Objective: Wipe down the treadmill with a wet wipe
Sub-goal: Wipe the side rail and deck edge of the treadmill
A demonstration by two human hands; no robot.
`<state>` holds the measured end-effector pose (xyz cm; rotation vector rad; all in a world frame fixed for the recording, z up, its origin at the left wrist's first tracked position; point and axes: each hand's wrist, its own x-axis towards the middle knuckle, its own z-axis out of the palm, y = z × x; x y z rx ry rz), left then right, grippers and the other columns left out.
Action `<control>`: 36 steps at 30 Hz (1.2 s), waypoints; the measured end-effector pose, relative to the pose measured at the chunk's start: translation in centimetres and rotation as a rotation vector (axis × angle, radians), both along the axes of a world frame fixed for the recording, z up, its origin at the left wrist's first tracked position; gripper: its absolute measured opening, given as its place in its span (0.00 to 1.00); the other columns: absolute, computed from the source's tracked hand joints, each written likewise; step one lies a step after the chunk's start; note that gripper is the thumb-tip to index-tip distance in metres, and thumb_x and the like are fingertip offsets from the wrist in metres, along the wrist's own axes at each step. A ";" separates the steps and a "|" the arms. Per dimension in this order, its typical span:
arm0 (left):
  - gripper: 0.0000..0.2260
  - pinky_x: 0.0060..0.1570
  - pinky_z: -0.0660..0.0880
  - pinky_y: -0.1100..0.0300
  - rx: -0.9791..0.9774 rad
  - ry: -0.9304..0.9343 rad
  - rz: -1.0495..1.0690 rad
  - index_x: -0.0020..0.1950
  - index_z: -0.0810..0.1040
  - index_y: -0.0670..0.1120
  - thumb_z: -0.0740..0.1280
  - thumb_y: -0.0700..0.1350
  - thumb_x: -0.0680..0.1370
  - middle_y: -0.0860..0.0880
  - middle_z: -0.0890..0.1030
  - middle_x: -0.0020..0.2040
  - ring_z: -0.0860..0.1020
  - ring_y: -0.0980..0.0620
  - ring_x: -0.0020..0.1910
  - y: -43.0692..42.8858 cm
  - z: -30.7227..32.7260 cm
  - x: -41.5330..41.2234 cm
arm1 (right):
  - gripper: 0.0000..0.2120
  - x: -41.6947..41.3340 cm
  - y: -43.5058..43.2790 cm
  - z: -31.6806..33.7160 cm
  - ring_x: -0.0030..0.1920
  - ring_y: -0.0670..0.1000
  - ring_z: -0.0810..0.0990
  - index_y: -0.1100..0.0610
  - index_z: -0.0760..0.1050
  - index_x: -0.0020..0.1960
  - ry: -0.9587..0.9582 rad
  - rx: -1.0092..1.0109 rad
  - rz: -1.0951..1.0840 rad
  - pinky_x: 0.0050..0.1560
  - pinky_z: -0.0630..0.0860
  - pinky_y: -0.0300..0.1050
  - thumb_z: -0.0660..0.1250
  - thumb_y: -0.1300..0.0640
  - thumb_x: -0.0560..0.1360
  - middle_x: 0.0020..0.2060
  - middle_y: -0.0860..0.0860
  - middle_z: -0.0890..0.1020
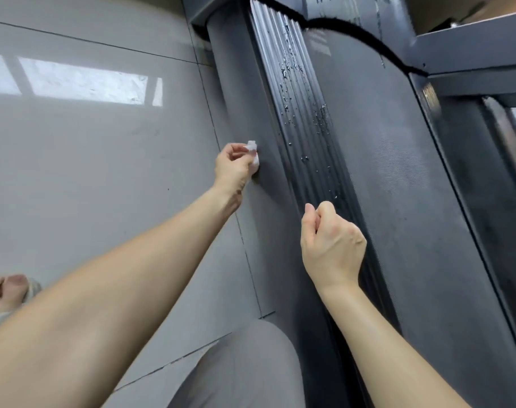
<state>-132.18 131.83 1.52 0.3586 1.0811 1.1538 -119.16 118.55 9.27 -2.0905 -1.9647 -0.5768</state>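
A dark grey treadmill (398,172) runs from the top of the view down the right side. Its ribbed side rail (304,122) carries water droplets. My left hand (234,164) is closed on a small crumpled white wet wipe (252,151) and presses it against the treadmill's outer side panel (251,98), left of the ribbed rail. My right hand (330,242) hovers over the lower part of the rail in a loose fist with nothing in it. The belt (383,148) lies to the right of the rail.
Grey tiled floor (89,157) with a bright window reflection spreads to the left. My grey-trousered knee (245,366) is at the bottom centre. A foot in a sandal (9,290) shows at the lower left. A treadmill upright frame (471,54) crosses the upper right.
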 end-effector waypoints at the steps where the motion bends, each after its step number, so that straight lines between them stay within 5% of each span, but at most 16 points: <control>1: 0.05 0.40 0.72 0.69 -0.037 -0.012 0.016 0.49 0.75 0.44 0.70 0.36 0.80 0.52 0.79 0.40 0.78 0.66 0.31 0.8 -1.0 0.1 | 0.17 0.0 -0.1 0.0 0.23 0.53 0.59 0.53 0.60 0.37 -0.006 0.002 -0.001 0.31 0.57 0.43 0.60 0.51 0.82 0.24 0.45 0.63; 5: 0.06 0.47 0.71 0.64 -0.118 -0.100 -0.033 0.49 0.76 0.47 0.69 0.36 0.80 0.51 0.79 0.42 0.78 0.59 0.39 -4.1 -2.8 1.9 | 0.18 0.4 -0.4 -0.2 0.23 0.54 0.61 0.54 0.62 0.36 0.009 0.000 -0.020 0.31 0.58 0.44 0.59 0.50 0.83 0.24 0.46 0.64; 11: 0.05 0.29 0.66 0.59 -0.264 -0.475 -0.309 0.52 0.72 0.41 0.65 0.33 0.81 0.48 0.71 0.27 0.67 0.50 0.25 -17.3 -4.5 3.0 | 0.18 0.3 -0.3 -0.3 0.23 0.56 0.64 0.55 0.62 0.36 0.021 -0.011 -0.027 0.32 0.58 0.44 0.58 0.50 0.83 0.24 0.47 0.64; 18: 0.10 0.34 0.71 0.66 -0.246 -0.338 0.009 0.46 0.76 0.47 0.72 0.33 0.74 0.52 0.80 0.36 0.78 0.57 0.33 -3.0 -5.4 1.8 | 0.18 0.3 -0.1 -0.4 0.22 0.55 0.64 0.55 0.62 0.36 0.012 -0.014 -0.036 0.32 0.57 0.44 0.60 0.51 0.83 0.23 0.47 0.64; 21: 0.12 0.37 0.71 0.65 -0.250 -0.309 0.067 0.49 0.76 0.47 0.67 0.30 0.77 0.55 0.81 0.34 0.78 0.59 0.30 1.6 -6.1 1.2 | 0.18 0.3 -0.1 -0.4 0.22 0.55 0.65 0.55 0.63 0.36 0.017 -0.024 -0.044 0.32 0.58 0.44 0.61 0.52 0.83 0.23 0.47 0.65; 25: 0.13 0.25 0.63 0.66 -0.247 -0.382 -0.028 0.43 0.71 0.50 0.63 0.33 0.81 0.55 0.70 0.26 0.66 0.59 0.22 -2.9 -6.0 2.4 | 0.18 0.4 -0.2 -0.4 0.22 0.56 0.65 0.55 0.62 0.36 0.020 -0.016 -0.042 0.32 0.58 0.44 0.61 0.51 0.83 0.23 0.47 0.66; 30: 0.15 0.28 0.65 0.60 -0.353 -0.492 -0.284 0.39 0.65 0.46 0.51 0.30 0.80 0.46 0.68 0.24 0.66 0.50 0.22 -15.1 -6.4 3.8 | 0.18 0.3 -0.3 -0.4 0.23 0.56 0.64 0.55 0.61 0.36 0.035 -0.021 -0.039 0.33 0.58 0.44 0.60 0.51 0.83 0.23 0.47 0.66; 33: 0.15 0.27 0.66 0.59 -0.326 -0.484 -0.315 0.37 0.64 0.46 0.51 0.31 0.80 0.44 0.67 0.22 0.66 0.49 0.21 -13.6 -7.4 3.8 | 0.18 0.3 -0.4 -0.5 0.23 0.55 0.64 0.55 0.61 0.37 0.036 -0.020 -0.038 0.33 0.59 0.44 0.59 0.51 0.83 0.24 0.47 0.66; 36: 0.14 0.23 0.67 0.65 -0.320 -0.416 -0.114 0.39 0.70 0.46 0.58 0.36 0.85 0.52 0.72 0.23 0.69 0.57 0.20 -6.3 -7.7 3.4 | 0.18 0.4 -0.3 -0.5 0.24 0.55 0.64 0.54 0.61 0.37 0.035 -0.016 -0.038 0.33 0.58 0.44 0.60 0.51 0.83 0.24 0.48 0.67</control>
